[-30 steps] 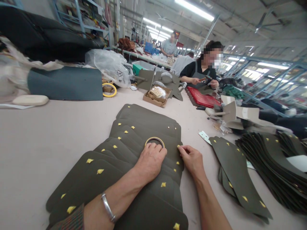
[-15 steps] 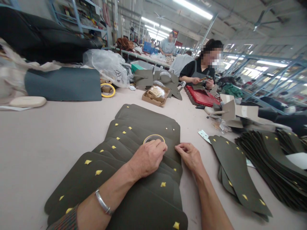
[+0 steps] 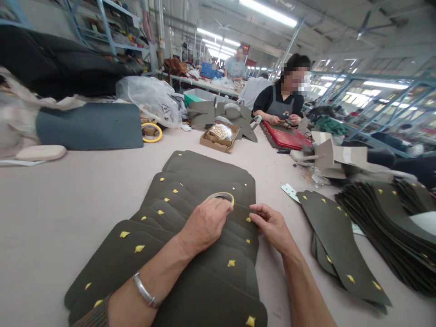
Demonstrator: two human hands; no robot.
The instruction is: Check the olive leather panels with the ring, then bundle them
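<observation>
My left hand [image 3: 206,225] is closed on a roll of yellow tape [image 3: 232,199], held over a fanned stack of dark olive panels [image 3: 218,281]. The panels overlap, and small yellow tape pieces [image 3: 231,263] dot their surfaces. At the stack's right edge, my right hand [image 3: 272,227] has its thumb and index finger apart. A small yellow tape piece [image 3: 248,219] lies on a panel right by that thumb. Two small metal studs [image 3: 233,188] show on a panel farther up the stack.
More olive panels [image 3: 344,245] lie to the right, beside a thick pile [image 3: 384,231]. Beyond the stack sits a cardboard box [image 3: 218,144] of gold-coloured pieces. Another yellow tape roll [image 3: 152,132] lies back left, near a plastic bag [image 3: 153,100]. A co-worker [image 3: 277,104] handles a tool behind a red item [image 3: 286,135].
A yellow tape piece now shows at the panel edge, where my right fingertips were pressed together. Those fingers have parted. My left hand has shifted slightly left and down with the tape roll.
</observation>
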